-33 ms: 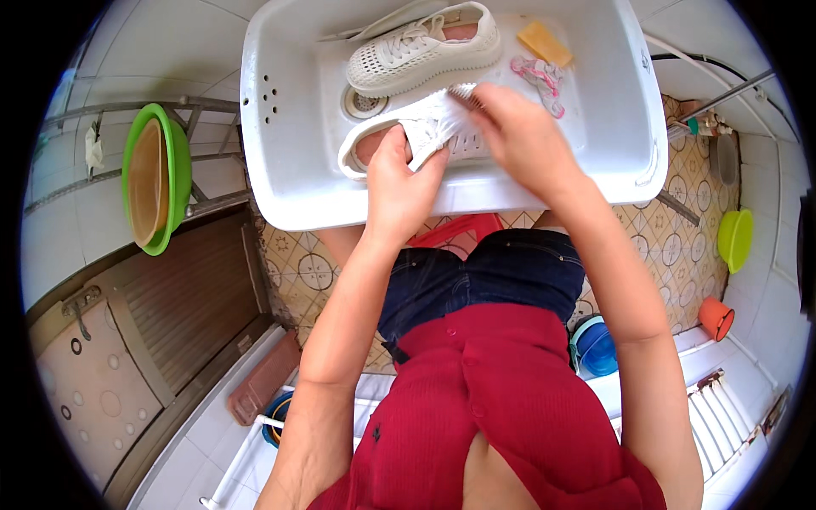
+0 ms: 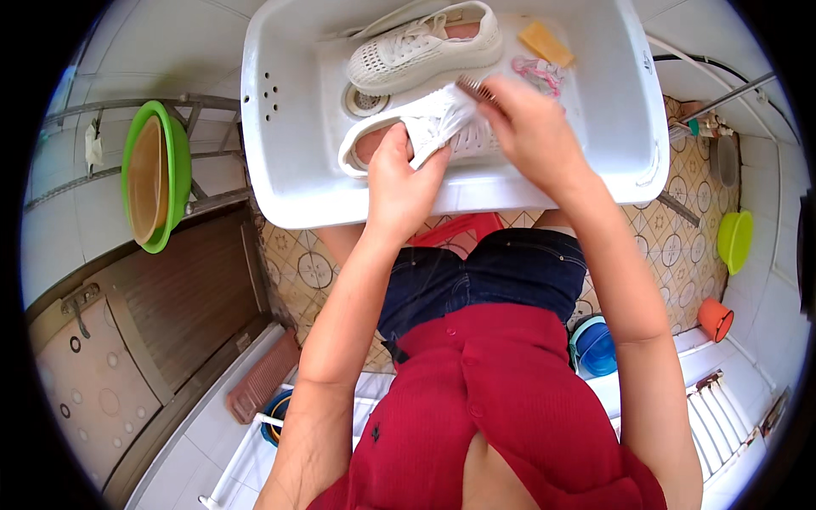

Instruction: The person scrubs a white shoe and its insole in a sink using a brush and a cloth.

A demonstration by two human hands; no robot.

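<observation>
A white perforated lace-up shoe [image 2: 442, 119] lies tilted inside the near part of a white sink [image 2: 276, 157]. My left hand [image 2: 404, 183] grips it at the ankle opening, thumb inside and fingers under the side. In my right hand [image 2: 537, 127] is a small brown brush [image 2: 473, 87], bristles exposed, just above the shoe's tongue and laces. Whitish foam or wet cloth seems to cover part of the upper; the blur hides which. The matching white shoe [image 2: 416, 53] rests behind it, over the sink's floor beside the round drain [image 2: 365, 104].
At the sink's back right lie a yellow soap bar [image 2: 546, 44] and a crumpled pink-and-white wrapper [image 2: 540, 75]. Green and tan basins [image 2: 178, 178] hang on a metal rack at left. A red stool [image 2: 459, 229] stands beneath me; a blue basin [image 2: 599, 348] sits at right.
My right hand has shifted a little to the right and up with the brush, away from the shoe's upper. My left hand keeps its grip on the shoe.
</observation>
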